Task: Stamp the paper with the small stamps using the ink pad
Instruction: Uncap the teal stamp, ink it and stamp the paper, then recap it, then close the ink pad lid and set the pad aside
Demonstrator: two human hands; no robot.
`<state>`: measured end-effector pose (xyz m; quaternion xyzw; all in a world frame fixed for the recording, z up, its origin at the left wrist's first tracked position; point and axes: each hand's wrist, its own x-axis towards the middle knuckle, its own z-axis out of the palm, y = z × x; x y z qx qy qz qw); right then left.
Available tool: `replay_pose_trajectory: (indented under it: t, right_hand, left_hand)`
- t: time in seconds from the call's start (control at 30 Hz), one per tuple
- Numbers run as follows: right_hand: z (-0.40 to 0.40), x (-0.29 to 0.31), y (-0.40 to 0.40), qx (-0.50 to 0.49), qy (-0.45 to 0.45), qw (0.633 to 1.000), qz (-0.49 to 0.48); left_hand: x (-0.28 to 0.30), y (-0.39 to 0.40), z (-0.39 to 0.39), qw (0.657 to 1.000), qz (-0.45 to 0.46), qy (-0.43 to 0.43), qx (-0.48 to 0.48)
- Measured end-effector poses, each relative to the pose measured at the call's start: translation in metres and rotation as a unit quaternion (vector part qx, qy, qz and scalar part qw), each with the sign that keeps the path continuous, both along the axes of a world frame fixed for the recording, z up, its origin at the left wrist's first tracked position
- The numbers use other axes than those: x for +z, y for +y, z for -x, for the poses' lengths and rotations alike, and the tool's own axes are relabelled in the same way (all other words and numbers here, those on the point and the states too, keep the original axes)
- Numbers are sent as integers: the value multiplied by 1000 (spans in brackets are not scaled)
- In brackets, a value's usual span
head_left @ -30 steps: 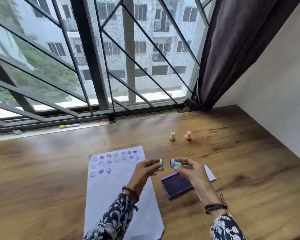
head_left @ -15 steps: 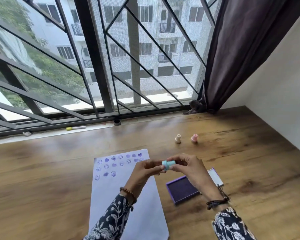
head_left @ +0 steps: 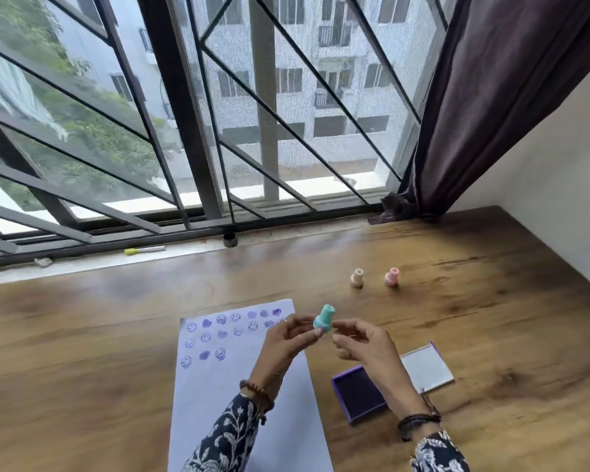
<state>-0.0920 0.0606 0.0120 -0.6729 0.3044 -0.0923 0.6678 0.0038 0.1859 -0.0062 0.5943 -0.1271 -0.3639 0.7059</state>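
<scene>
Head view: the left hand is raised above the worktop, and its fingers pinch the wide base of the teal stamp, which tilts with its narrow end up and away from the person. The right hand is just right of the stamp, its fingers curled and loosely parted beside the stamp's base; whether they touch the stamp cannot be told, and they grasp nothing that can be seen. The paper lies flat on the worktop below and left of the left fingers, partly covered by the left forearm; its far end carries rows of purple prints, some smiley faces and some solid blobs. The ink pad lies open on the worktop below the right hand, partly hidden by the right wrist, with its dark purple inking surface facing up. Its lid lies flat, white inside upward, to the right of the right wrist. Beyond both sets of fingers, well apart from them, a cream stamp and a pink stamp stand upright near each other on the worktop. A yellow-capped marker lies on the window ledge far left of the fingers. Both wrists carry bracelets, and both sleeves are dark with a white floral pattern.
</scene>
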Motion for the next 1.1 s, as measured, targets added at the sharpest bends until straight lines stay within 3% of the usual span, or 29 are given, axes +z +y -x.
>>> replay_pose_trajectory:
  t: [0.13, 0.2, 0.27, 0.33, 0.4, 0.73, 0.97, 1.1]
  right_hand:
    - [-28, -10, -12, -17, 17, 999, 35]
    - [-43, -15, -21, -12, 27, 994, 107]
    - [-59, -19, -30, -8, 44, 981, 191]
    - [-73, -24, -37, -13, 52, 973, 224]
    - [-86, -31, -42, -6, 67, 970, 236]
    - [-93, -32, -41, -2, 67, 951, 303]
    - [0, -22, -35, -124, 56, 960, 244]
    - [69, -40, -30, -246, 82, 944, 206]
  left_hand:
    - [0, -16, -20, 995, -37, -85, -19]
    - [-1, -27, -34, 978, -100, -181, 0]
    - [-4, -40, -49, 923, -204, -323, 39]
    - [-7, -50, -63, 863, -300, -403, 49]
    - [-14, -58, -72, 842, -352, -407, 37]
    - [-34, -59, -76, 829, -388, -402, 26]
    - [-31, -8, 2, 840, -345, -417, 35]
    - [-35, 14, 52, 841, -332, -428, -3]
